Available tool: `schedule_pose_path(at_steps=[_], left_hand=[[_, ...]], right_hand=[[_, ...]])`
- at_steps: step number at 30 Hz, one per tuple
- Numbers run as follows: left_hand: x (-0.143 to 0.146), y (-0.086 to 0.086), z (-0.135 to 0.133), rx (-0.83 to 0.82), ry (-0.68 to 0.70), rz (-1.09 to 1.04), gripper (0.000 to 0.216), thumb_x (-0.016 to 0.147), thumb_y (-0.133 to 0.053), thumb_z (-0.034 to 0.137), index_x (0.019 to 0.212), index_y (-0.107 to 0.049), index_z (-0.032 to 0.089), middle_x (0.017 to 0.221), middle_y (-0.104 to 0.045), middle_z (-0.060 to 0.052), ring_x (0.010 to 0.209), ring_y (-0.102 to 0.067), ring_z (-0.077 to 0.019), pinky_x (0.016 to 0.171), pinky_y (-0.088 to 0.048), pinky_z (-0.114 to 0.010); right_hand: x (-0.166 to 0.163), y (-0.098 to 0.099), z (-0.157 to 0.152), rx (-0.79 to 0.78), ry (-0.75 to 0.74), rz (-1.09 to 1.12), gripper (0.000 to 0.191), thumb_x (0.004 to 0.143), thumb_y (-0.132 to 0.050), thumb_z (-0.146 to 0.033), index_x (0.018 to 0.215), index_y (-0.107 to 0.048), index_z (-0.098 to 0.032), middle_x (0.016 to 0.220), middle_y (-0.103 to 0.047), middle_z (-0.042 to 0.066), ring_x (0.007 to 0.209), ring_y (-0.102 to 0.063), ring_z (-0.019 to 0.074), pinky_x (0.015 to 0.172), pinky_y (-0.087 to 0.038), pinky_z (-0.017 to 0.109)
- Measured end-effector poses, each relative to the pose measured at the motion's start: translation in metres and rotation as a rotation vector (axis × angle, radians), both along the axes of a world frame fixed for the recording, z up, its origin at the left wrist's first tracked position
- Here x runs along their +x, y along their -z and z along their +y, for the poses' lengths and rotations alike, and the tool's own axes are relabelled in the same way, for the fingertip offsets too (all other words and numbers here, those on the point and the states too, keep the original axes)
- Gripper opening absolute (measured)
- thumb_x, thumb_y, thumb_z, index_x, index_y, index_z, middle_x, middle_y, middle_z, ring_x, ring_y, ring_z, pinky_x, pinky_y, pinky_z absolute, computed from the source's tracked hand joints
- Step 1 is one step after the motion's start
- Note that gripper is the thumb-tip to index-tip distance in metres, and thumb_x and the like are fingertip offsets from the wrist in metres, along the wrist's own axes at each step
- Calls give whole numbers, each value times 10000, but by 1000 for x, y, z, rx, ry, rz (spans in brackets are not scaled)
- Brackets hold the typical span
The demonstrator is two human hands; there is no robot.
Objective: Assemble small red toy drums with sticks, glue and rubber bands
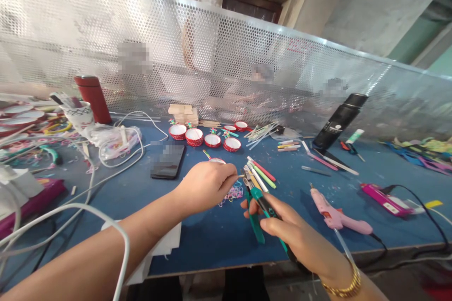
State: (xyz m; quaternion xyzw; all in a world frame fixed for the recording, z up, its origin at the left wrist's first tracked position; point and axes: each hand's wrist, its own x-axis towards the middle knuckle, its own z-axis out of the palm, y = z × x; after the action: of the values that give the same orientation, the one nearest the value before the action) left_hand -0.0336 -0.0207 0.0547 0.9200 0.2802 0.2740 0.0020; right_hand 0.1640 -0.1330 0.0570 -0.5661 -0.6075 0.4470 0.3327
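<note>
My right hand [293,233] grips green-handled pliers [257,202], their jaws pointing up and left. My left hand [206,183] is closed in a pinch on a thin stick [240,176] whose tip sits at the jaws of the pliers. Just beyond the jaws lie several coloured sticks [263,173] on the blue table [212,235]. A small pile of coloured rubber bands [233,194] lies under my left hand's fingers.
Small red-rimmed round cups [194,136] stand in a row further back. A dark phone [167,161] lies left, a pink glue gun [335,216] right, a black bottle [339,120] and red flask [92,99] behind. White cables [88,209] cross the left side. A perforated metal screen [226,56] backs the table.
</note>
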Motion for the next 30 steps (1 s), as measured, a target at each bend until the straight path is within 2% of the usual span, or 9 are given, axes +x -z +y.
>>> schedule_pose_path(at_steps=[6, 11, 13, 16, 18, 24, 30], left_hand=[[0, 1, 0, 32, -16, 16, 276, 992, -418, 302, 826, -605, 187, 679, -638, -12, 627, -582, -154, 559, -290, -271], [1, 0, -1, -17, -36, 20, 278, 992, -418, 321, 844, -612, 190, 693, -644, -11, 643, -596, -159, 568, -303, -273], [1, 0, -2, -41, -45, 24, 255, 983, -446, 343, 871, -622, 196, 705, -653, -7, 658, -605, -164, 572, -311, -271], [1, 1, -1, -66, -66, 44, 218, 958, -504, 366, 885, -631, 205, 718, -663, -2, 673, -616, -170, 567, -308, -269], [2, 1, -1, -74, -76, 55, 217, 954, -512, 372, 881, -633, 207, 721, -667, -2, 670, -617, -172, 563, -304, -270], [3, 0, 0, -89, -81, 55, 238, 964, -487, 356, 866, -640, 203, 724, -675, -13, 669, -621, -173, 572, -315, -269], [2, 1, -2, -62, -70, 33, 256, 968, -467, 322, 848, -657, 200, 704, -677, -20, 659, -621, -170, 577, -326, -268]], right_hand=[[-2, 4, 4, 10, 10, 26, 279, 803, -539, -361, 1039, -509, -216, 1096, -632, 81, 1034, -602, 246, 940, -442, 418], [-4, 6, 7, 40, 60, 45, 484, 766, -571, -346, 1205, -413, -219, 1108, -621, 80, 1023, -606, 237, 924, -460, 418], [-5, 7, 8, 67, 57, 20, 489, 763, -564, -329, 1218, -437, -205, 1092, -626, 81, 1013, -608, 240, 920, -462, 418], [-5, 9, 9, 108, 26, -71, 360, 780, -534, -305, 1119, -534, -184, 1040, -635, 81, 1001, -606, 250, 911, -461, 414], [-4, 11, 10, 131, 15, -117, 340, 781, -523, -282, 1104, -557, -179, 1023, -634, 75, 995, -604, 248, 912, -459, 408], [-1, 15, 8, 161, 20, -166, 567, 731, -473, -187, 1297, -494, -190, 1094, -620, 64, 1025, -586, 224, 963, -443, 401], [-1, 16, 7, 165, 22, -174, 651, 701, -461, -175, 1351, -490, -198, 1155, -620, 73, 1056, -595, 234, 985, -440, 416]])
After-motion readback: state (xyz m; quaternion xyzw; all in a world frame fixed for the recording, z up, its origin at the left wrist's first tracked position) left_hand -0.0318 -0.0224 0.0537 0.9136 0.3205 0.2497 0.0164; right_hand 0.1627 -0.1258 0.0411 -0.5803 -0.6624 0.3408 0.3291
